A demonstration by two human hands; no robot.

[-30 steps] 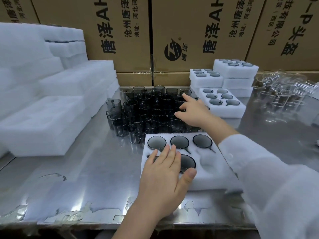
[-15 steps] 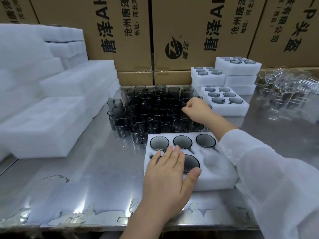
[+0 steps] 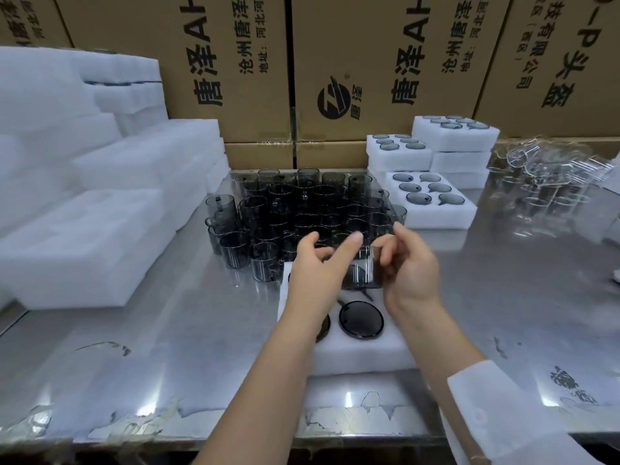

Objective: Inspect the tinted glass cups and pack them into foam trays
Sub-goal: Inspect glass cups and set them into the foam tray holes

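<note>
Obs., steel table (image 3: 161, 333), person at the near edge.

- Both hands raised over the foam tray (image 3: 362, 352), with one tinted glass cup (image 3: 365, 268) between them. The cup is off the foam, lying on its side, above the tray's far half.
- Right hand (image 3: 411, 268): fingers curled round the cup's right end, a firm hold. A white sleeve (image 3: 503, 417) covers the forearm.
- Left hand (image 3: 313, 275): thumb stretched across the cup's upper edge, fingers curled behind it, gripping the left end. The frame is slightly blurred here, so the exact contact of the far fingers is not clear.
- In the tray, a seated cup (image 3: 361, 319) sits in the near middle pocket, dark round face up. A second one (image 3: 323, 327) to its left is half hidden by the left forearm.
- Loose tinted cups (image 3: 302, 209) stand upright and packed close together just behind the tray.
- A filled tray (image 3: 436, 214) holding six cups lies at the far right of that cluster. Two stacks of filled trays (image 3: 461, 156) stand behind it.
- Clear glass cups (image 3: 543, 182) are heaped at the far right.
- Empty foam trays (image 3: 87, 229) are stacked along the left.
- Printed cardboard cartons (image 3: 369, 55) line the back wall.
</note>
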